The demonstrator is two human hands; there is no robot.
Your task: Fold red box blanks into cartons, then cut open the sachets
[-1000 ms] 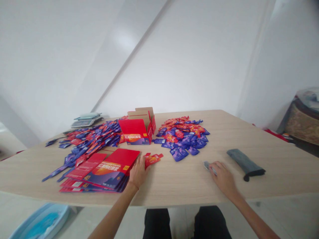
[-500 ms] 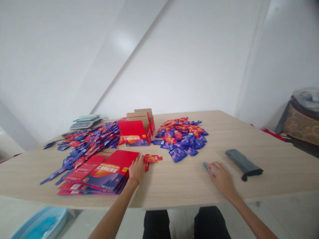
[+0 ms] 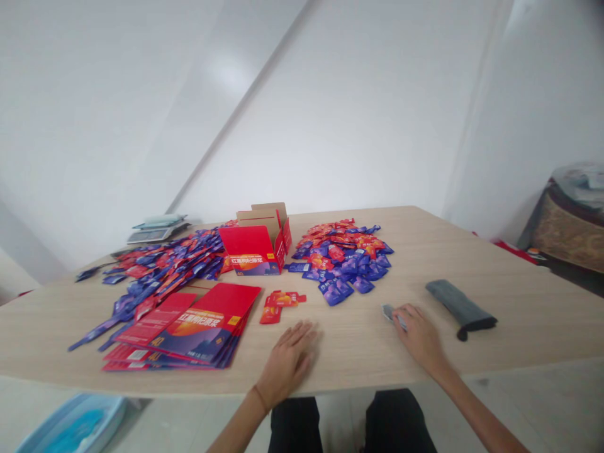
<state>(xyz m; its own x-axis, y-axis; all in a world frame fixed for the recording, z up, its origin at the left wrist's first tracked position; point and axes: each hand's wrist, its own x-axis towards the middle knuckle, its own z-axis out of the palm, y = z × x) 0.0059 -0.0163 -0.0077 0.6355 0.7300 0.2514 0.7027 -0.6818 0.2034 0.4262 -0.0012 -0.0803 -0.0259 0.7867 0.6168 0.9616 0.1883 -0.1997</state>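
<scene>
Your left hand [image 3: 287,362] lies flat and open on the pale wooden table [image 3: 519,340], holding nothing. Loose red sachets [image 3: 278,302] sit just beyond its fingertips, and a stack of flat red cartons [image 3: 198,324] lies to its left. Your right hand [image 3: 419,336] rests with its fingertips on a small grey item [image 3: 389,313]; you cannot tell whether it grips it. A grey pouch [image 3: 460,305] lies near its right side. Plain white walls [image 3: 330,126] rise behind the table
</scene>
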